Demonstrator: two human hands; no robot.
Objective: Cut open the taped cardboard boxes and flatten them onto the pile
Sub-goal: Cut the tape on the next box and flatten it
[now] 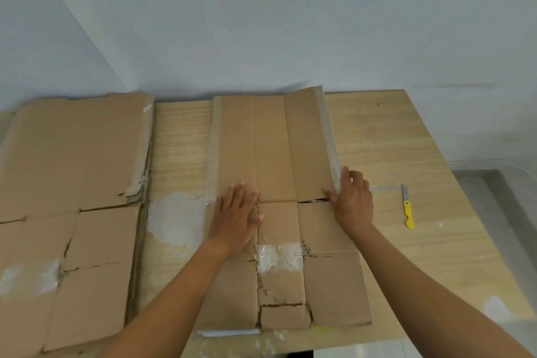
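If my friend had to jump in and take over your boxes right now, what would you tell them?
Left hand: flat, pressing the opened box onto the table.
Right hand: grips the box's raised right flap at its taped edge.
Knife: lies on the table to the right, in nobody's grip.
Pile of flattened cardboard: at the left, beside the box.
Done: this box is cut open and nearly flat.
Left: push the right flap down, then move the box onto the pile. No other taped box is in view.
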